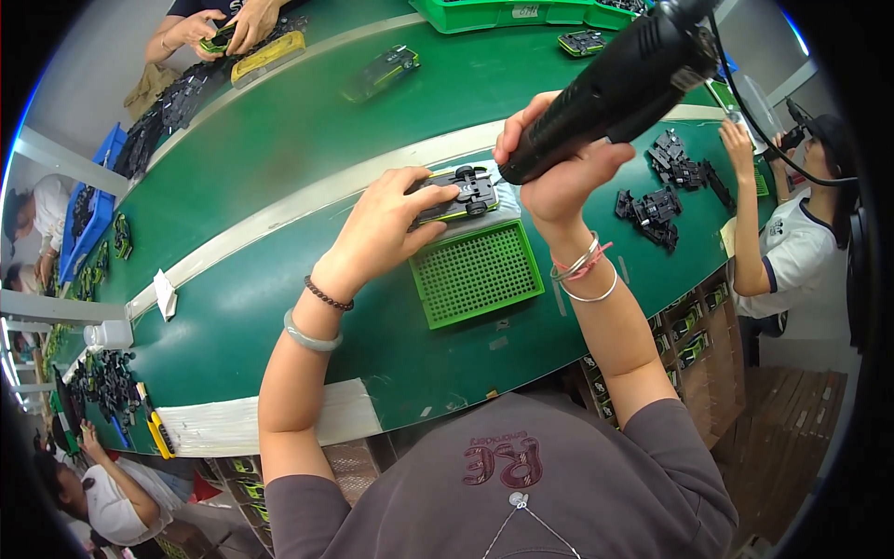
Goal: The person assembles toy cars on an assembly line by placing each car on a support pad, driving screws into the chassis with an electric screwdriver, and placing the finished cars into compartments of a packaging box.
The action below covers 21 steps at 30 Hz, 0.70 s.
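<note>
An upside-down toy car [480,193] with a black underside and green edge lies just behind a green perforated tray [531,252]. My left hand [384,222] is closed on the car from the left, fingers across its underside. In my right hand [568,177] is a black electric screwdriver [605,98], tilted, its body rising to the upper right. The screwdriver's tip points at the car's right end; whether it touches a screw cannot be made out.
Black plastic chassis parts [656,210] lie right of my right wrist. Beyond a pale divider, a toy car [391,67] sits on the green belt [279,121]. A co-worker's hands [233,30] hold another car at the far left. A cable [745,116] hangs at the right.
</note>
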Motion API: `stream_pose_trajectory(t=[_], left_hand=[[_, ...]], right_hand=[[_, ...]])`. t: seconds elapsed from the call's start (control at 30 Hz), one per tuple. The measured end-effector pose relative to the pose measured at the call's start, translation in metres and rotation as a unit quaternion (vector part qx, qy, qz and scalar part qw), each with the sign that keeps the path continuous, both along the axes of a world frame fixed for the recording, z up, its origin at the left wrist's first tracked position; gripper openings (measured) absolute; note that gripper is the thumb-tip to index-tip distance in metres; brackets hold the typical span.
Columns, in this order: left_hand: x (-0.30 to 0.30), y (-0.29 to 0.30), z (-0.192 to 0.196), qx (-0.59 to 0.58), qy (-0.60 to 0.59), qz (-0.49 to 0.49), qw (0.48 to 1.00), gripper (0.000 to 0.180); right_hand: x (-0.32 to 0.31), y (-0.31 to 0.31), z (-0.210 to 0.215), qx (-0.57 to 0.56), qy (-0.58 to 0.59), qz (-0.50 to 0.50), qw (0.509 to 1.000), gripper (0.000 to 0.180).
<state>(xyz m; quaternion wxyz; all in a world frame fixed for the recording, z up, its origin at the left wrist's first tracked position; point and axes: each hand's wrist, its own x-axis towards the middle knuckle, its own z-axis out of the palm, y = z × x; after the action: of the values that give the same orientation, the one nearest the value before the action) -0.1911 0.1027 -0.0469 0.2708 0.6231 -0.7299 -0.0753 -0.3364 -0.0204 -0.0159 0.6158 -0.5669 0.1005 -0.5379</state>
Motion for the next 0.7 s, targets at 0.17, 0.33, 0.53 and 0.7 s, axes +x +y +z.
stream_pose_trajectory(t=[0.17, 0.33, 0.53, 0.7], left_hand=[[0.001, 0.000, -0.002, -0.007, 0.000, 0.002, 1.000, 0.040], [0.003, -0.001, -0.004, -0.010, 0.009, -0.008, 1.000, 0.040], [0.005, -0.001, -0.005, -0.003, 0.023, -0.016, 1.000, 0.040], [0.005, -0.001, -0.004, 0.005, 0.022, -0.016, 1.000, 0.040]], right_hand=[[0.008, -0.007, -0.015, 0.004, 0.015, -0.012, 1.000, 0.093], [0.013, -0.011, -0.022, -0.011, 0.041, 0.002, 0.999, 0.089], [0.024, -0.016, -0.022, -0.024, 0.045, 0.000, 0.999, 0.080], [0.026, -0.016, -0.023, -0.024, 0.048, -0.003, 0.999, 0.078]])
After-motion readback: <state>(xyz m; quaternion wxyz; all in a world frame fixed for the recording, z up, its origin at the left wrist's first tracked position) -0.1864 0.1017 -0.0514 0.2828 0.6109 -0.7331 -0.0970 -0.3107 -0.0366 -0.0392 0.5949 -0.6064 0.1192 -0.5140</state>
